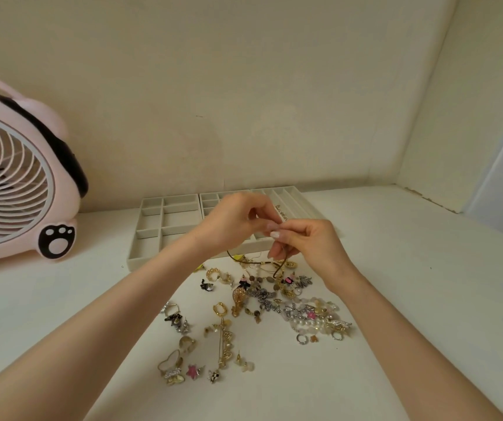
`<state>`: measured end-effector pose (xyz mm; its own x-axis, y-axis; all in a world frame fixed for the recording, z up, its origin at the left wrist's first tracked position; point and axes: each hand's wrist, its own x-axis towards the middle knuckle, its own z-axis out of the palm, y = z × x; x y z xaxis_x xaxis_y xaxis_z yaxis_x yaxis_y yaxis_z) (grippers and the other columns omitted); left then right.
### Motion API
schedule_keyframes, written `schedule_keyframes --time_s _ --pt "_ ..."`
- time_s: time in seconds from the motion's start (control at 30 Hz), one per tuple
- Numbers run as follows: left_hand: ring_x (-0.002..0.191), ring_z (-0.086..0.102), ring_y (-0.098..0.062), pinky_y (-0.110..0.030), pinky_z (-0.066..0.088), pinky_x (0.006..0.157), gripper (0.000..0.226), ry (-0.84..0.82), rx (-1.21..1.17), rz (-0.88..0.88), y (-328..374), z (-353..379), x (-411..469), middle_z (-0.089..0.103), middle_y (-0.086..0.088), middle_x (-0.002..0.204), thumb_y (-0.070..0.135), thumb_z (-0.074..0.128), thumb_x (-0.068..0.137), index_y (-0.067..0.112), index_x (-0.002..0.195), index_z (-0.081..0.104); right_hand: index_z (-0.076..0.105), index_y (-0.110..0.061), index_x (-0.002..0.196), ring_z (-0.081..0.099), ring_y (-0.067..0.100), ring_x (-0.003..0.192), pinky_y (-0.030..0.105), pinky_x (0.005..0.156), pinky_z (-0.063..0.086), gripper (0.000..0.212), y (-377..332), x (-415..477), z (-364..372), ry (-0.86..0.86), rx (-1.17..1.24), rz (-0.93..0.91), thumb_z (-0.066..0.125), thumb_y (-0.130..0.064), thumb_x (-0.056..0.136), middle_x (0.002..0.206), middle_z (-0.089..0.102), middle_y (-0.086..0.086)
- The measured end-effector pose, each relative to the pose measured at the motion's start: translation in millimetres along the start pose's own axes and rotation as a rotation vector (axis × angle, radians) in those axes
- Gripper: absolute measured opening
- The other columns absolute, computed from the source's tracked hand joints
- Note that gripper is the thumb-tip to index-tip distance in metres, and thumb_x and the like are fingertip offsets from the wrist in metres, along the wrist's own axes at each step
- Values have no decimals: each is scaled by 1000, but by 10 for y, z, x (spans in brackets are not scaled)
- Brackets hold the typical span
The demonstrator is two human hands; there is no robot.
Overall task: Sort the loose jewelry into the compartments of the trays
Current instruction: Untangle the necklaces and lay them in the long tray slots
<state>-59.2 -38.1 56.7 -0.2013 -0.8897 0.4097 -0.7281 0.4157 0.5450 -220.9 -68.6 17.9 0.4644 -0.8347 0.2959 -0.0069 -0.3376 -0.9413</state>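
Jewelry (253,311) is spread on the table (411,284) before the trays (150,226) — a dark cord (279,270) is pinched by both left hand (232,221) and right hand (307,244)

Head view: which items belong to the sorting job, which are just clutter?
Job:
- pile of loose mixed jewelry
- grey compartment tray, left
- grey slotted tray, right
- dark cord necklace, pinched by left hand and right hand

Lying about:
- pink paw-print desk fan
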Motion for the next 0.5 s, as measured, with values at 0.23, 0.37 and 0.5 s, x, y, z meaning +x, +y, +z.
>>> schedule_keyframes --time_s 0.23,0.37,0.5 --pt "63 48 -5 -17 36 60 10 -35 151 -18 32 -91 58 58 8 73 23 57 90 19 82 62 70 -6 81 61 11 62 24 65 52 10 -12 17 -64 129 61 -22 65 -14 86 66 67 5" --pt "59 45 1 -17 36 59 17 -63 -69 -29 65 -99 118 54 10 68 21 51 94 21 78 55 59 -10 114 63 12 105 34 94 49 31 0 44 -54 35 171 0 65 -26 88 113 68 5" --pt "67 57 -11 -23 46 61 15 -36 -272 -5 138 -78 223 64 6 71 16 51 94 15 80 56 45 -27 133 52 9 124 38 108 38 47 -30 31 40 -144 246 -22 59 -37 89 127 59 -14"
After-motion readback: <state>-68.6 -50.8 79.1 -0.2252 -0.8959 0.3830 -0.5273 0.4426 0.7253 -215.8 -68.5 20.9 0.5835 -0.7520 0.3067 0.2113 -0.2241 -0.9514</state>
